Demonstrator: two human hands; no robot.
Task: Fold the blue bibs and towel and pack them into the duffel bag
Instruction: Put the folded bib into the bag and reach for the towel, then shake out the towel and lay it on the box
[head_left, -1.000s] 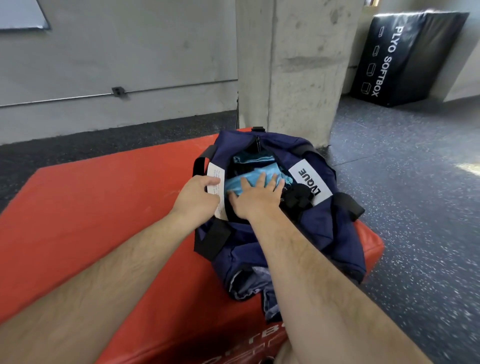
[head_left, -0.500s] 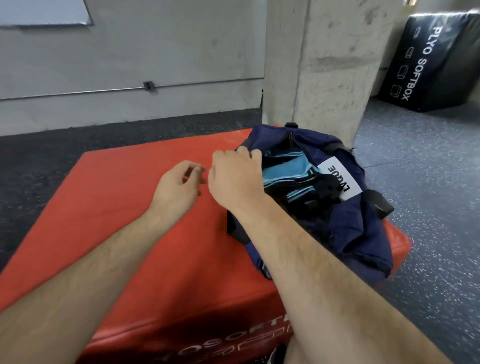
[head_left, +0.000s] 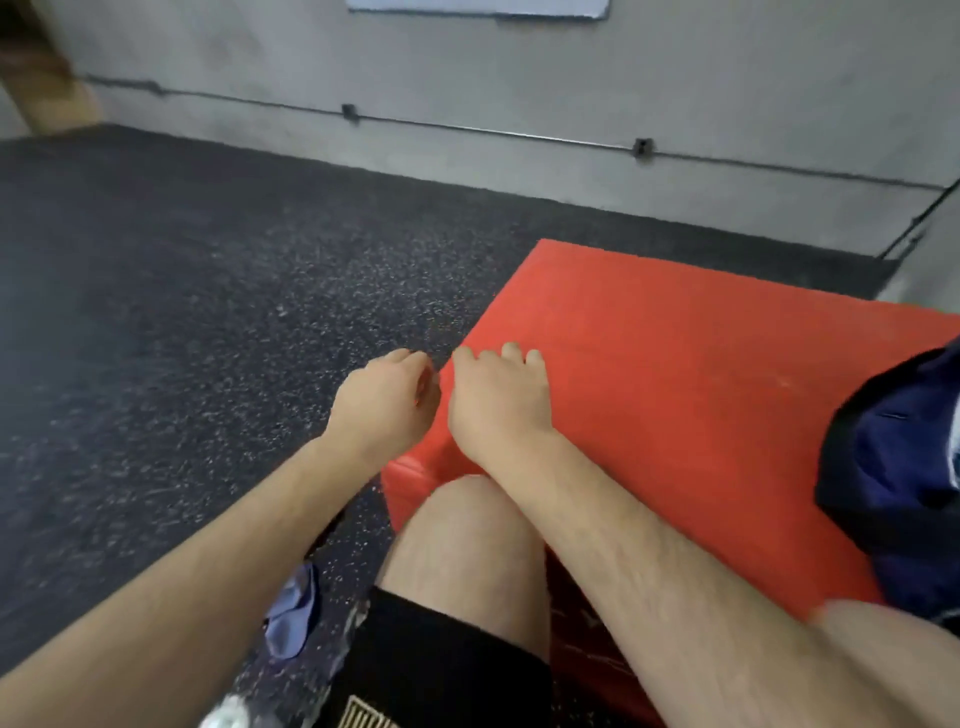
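Our left hand (head_left: 384, 402) and right hand (head_left: 498, 402) hang loosely curled, empty. A red padded box (head_left: 675, 364) fills the lower right; speckled black rubber floor (head_left: 182, 312) the left.

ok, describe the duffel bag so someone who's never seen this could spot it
Start at the big red soft box on the dark speckled floor. On its top, at the right edge of the view, lies the duffel bag, partly cut off. It is the only navy fabric thing with black trim on the box.
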